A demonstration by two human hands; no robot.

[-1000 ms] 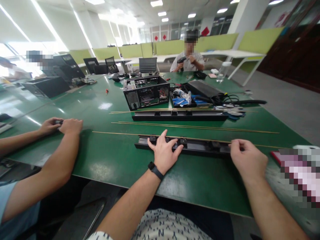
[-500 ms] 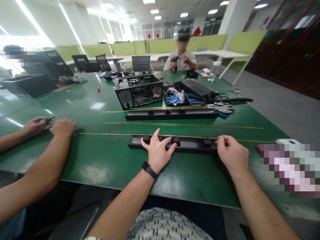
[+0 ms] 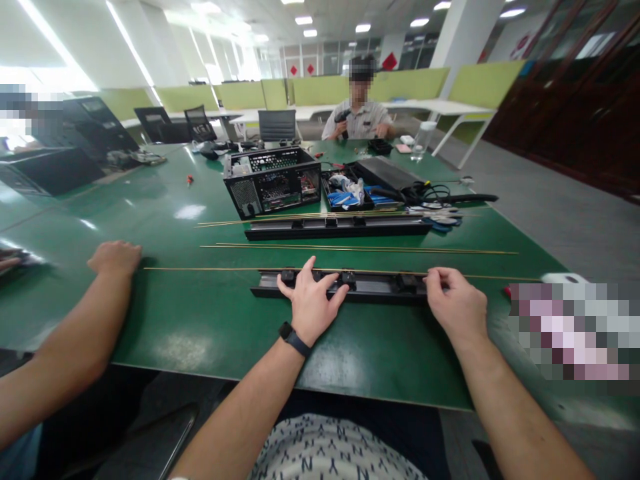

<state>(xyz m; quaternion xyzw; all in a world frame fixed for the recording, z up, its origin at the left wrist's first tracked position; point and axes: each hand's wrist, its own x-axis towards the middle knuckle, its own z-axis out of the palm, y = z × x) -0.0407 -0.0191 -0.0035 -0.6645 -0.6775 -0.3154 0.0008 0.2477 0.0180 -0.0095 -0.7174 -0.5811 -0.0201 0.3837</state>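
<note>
My left hand (image 3: 315, 293) lies with its fingers spread across a long black rail (image 3: 380, 293), among the small black blocks (image 3: 349, 279) on it. A thin brass-coloured rod (image 3: 200, 269) runs along the rail's far edge and sticks out past both ends. At the rail's right end my right hand (image 3: 457, 300) is closed, thumb and fingertips pinching the rod. The fingers partly hide the rod and that end of the rail.
Loose rods (image 3: 360, 249) and a second black rail (image 3: 300, 231) lie beyond. An open computer case (image 3: 273, 180) stands behind them, near gloves (image 3: 345, 192). A co-worker's hand (image 3: 115, 257) rests at left; another person (image 3: 357, 117) sits across the table holding a dark tool.
The rod has slid slightly left with my right hand; my left hand stays on the rail. The left co-worker's other hand has moved away leftward. The person opposite has lowered one hand.
</note>
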